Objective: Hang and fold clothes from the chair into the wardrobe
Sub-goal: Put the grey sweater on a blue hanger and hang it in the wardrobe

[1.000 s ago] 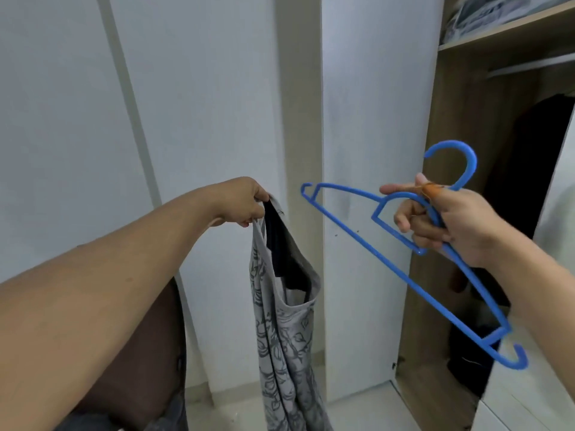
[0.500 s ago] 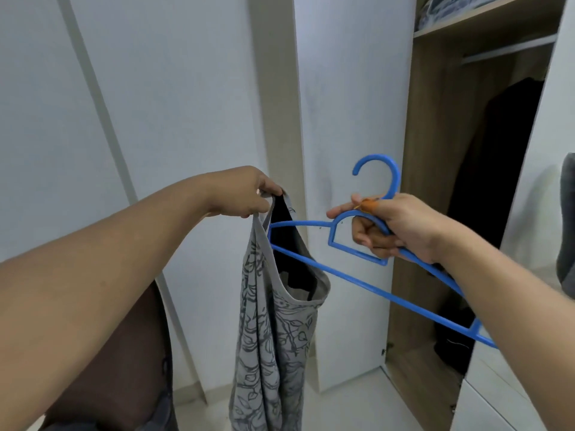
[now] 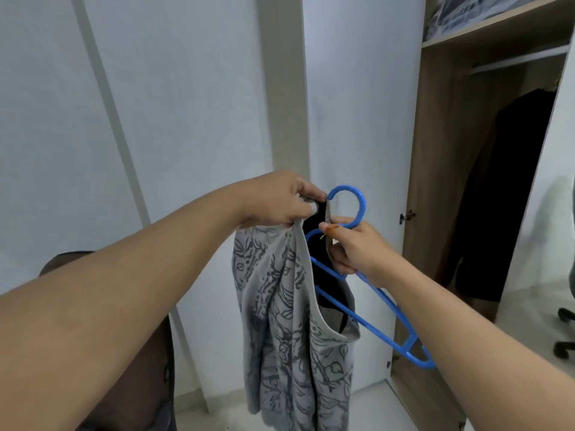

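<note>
Left fingers (image 3: pixel 306 209) pinching my grey top (image 3: pixel 280 321), right hand (image 3: pixel 351 248) gripping blue hanger (image 3: pixel 373 325) inside its neck, no readable writing.

Home bedroom: open wardrobe (image 3: pixel 441 181), hanging rail (image 3: pixel 519 59), dark hung garment (image 3: pixel 510 188), white wall panels (image 3: pixel 186 104).

Wardrobe (image 3: pixel 435 213) open; dark garment (image 3: pixel 504 197) hangs from rail (image 3: pixel 519 59); bagged items (image 3: pixel 466 10) on top shelf (image 3: pixel 497 28).
</note>
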